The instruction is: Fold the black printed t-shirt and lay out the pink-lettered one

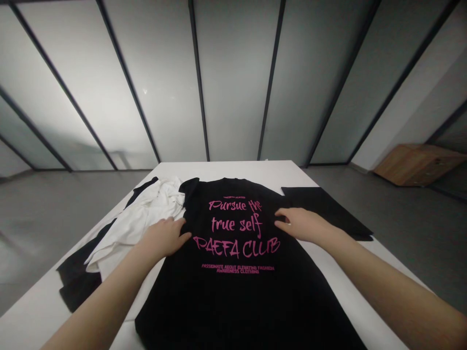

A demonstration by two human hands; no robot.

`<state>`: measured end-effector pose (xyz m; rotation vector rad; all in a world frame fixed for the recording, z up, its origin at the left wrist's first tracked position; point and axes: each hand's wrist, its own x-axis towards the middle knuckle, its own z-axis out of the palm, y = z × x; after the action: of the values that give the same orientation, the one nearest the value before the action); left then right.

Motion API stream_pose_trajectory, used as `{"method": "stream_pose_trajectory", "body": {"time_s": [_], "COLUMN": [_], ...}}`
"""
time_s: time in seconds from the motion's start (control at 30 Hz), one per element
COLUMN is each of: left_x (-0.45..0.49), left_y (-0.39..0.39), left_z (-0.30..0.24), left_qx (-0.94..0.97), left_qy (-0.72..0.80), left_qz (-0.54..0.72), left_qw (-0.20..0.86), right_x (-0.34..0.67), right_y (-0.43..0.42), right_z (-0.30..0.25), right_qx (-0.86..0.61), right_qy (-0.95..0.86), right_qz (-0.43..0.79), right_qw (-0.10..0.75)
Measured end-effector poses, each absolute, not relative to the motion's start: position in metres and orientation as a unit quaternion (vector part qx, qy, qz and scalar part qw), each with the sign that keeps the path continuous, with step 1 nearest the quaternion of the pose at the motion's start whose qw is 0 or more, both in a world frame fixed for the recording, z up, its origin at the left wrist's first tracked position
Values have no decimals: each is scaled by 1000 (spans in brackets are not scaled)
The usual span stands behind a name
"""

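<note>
A black T-shirt (pixel 237 301) with pink lettering lies spread on the white table, its collar toward the far end. My left hand (pixel 166 236) is at the shirt's left edge, with thumb and fingers apart. On the opposite edge, just below the right sleeve, my right hand (pixel 301 222) rests with its thumb and forefinger tips separated. Both hands seem to touch the cloth, but I see no fabric gripped in either. The shirt's left sleeve overlaps a rumpled white garment (pixel 134 221) beside my left hand.
Black clothing (pixel 78 287) lies partly under the white garment. A flat, folded black garment (pixel 324 206) sits on the right side of the table (pixel 226 168). Behind stand frosted glass panels (pixel 233 82); a wooden cabinet (pixel 412 164) is on the floor at right.
</note>
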<state>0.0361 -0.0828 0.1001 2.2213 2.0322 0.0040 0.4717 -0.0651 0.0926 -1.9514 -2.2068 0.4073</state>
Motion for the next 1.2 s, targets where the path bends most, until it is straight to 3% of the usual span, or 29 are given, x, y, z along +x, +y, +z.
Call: {"method": "stream_pose_trajectory", "body": {"time_s": [0.23, 0.47, 1.2], "left_x": [135, 137, 134], "left_y": [-22, -33, -106], "left_z": [49, -27, -29], "left_qx": [774, 761, 745], "left_qy": [617, 633, 658], "left_qz": [142, 143, 109], "left_qw": [7, 4, -12], "right_x": [359, 348, 356], "right_y": [-22, -41, -86], "right_z": [26, -20, -17], "right_qx": [-668, -640, -608], "right_qy": [-728, -754, -776], "right_qz": [98, 76, 122], "right_qw": [120, 127, 112]}}
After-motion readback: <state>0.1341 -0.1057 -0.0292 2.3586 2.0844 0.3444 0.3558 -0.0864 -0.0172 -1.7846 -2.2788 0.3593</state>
